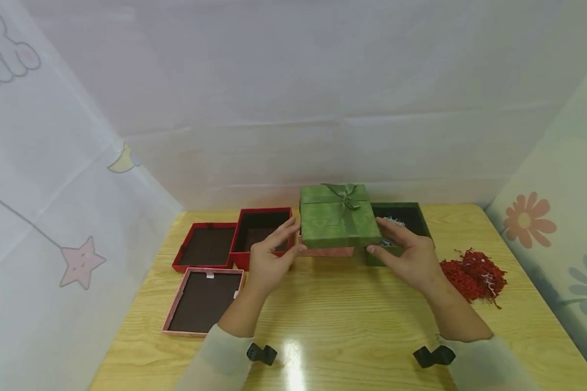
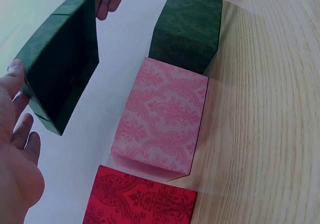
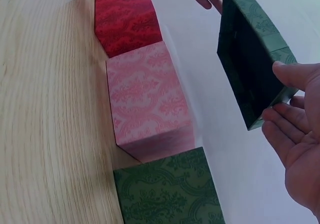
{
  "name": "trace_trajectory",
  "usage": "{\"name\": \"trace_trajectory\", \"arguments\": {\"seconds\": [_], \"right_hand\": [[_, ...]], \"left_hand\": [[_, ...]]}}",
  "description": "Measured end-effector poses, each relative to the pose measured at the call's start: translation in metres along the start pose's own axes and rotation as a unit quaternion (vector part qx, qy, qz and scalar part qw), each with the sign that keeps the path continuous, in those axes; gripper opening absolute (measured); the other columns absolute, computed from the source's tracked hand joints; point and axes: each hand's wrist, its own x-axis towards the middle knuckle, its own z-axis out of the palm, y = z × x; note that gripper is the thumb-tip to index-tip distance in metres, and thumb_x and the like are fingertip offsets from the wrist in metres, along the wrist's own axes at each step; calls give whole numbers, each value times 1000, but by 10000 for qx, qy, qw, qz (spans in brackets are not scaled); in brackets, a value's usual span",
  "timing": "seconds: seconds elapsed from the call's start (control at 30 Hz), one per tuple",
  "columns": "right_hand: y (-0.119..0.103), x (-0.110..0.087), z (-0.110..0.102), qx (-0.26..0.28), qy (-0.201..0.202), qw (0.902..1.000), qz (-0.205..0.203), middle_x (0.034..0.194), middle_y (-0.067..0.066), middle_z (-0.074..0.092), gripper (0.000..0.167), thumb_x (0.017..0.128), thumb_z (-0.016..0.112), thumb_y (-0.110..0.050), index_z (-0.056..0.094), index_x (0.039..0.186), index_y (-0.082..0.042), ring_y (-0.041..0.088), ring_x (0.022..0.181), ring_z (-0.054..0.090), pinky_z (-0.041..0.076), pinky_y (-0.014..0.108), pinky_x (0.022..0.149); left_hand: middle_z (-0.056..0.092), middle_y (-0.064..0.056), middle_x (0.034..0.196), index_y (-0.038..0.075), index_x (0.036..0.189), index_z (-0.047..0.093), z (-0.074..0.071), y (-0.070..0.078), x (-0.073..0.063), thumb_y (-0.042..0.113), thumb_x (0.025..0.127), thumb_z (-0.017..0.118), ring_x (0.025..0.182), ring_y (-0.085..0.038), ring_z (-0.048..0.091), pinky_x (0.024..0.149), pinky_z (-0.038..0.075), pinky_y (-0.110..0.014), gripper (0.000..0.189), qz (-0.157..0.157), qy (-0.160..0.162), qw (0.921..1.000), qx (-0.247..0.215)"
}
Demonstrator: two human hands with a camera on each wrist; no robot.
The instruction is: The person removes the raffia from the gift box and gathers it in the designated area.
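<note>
A green gift-box lid [image 1: 330, 228] with a ribbon bow on top is held up over the row of boxes. My left hand [image 1: 268, 263] pinches its left side with the thumb in front. On the opposite side my right hand [image 1: 413, 260] grips the lid the same way. Both wrist views show the lid's dark hollow underside. Below it stands the pink patterned box [image 2: 160, 116], mostly hidden by the lid in the head view. Right of that is the green box [image 3: 170, 194], with pale shredded paper [image 1: 390, 224] inside.
At left stands an open red box [image 1: 244, 233], beside a red lid [image 1: 180, 260] lying hollow side up. A pink lid [image 1: 173, 309] lies in front of them, also upturned. Red shredded paper [image 1: 474, 274] is heaped at the right. A white cloth wall [image 1: 323, 108] backs the table.
</note>
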Motion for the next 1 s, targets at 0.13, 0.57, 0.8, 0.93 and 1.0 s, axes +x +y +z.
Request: {"name": "trace_trajectory", "arguments": {"seconds": [0.13,0.57,0.8,0.93,1.0], "right_hand": [[-2,1,3,98,75,9999,16,123,11,74,58,83,88,-5,67,137,-10,27,110,73,51,10,88],[-7,2,7,12,349,9988,-337,127,13,72,58,80,90,-4,71,135,-8,22,120,67,46,14,101],[-6,2,10,939,440,9927,-614,129,19,69,60,78,85,12,69,134,1,11,126,63,49,22,104],[-6,3,12,1464,427,9840,-926,129,24,68,59,77,79,22,67,132,7,16,127,64,50,28,105],[-6,3,12,1532,456,9818,-1026,128,24,69,58,75,78,24,68,131,8,16,126,64,51,29,104]], "left_hand": [[63,-10,143,8,128,75,-4,1,-2,0,84,83,136,-23,58,104,51,-27,46,-51,70,9998,-196],[62,-21,141,6,130,74,-11,1,-5,12,90,79,138,-27,56,113,44,-36,41,98,149,9984,-531],[61,-22,142,5,134,70,-12,4,-5,21,96,73,138,-28,55,113,45,-37,41,282,65,9979,-575],[61,-20,142,0,137,67,-12,5,-6,13,99,70,139,-30,54,112,46,-36,40,377,32,9970,-680],[62,-19,140,-2,137,65,-11,4,-6,12,100,69,139,-31,54,112,45,-37,40,397,37,9961,-788]]}}
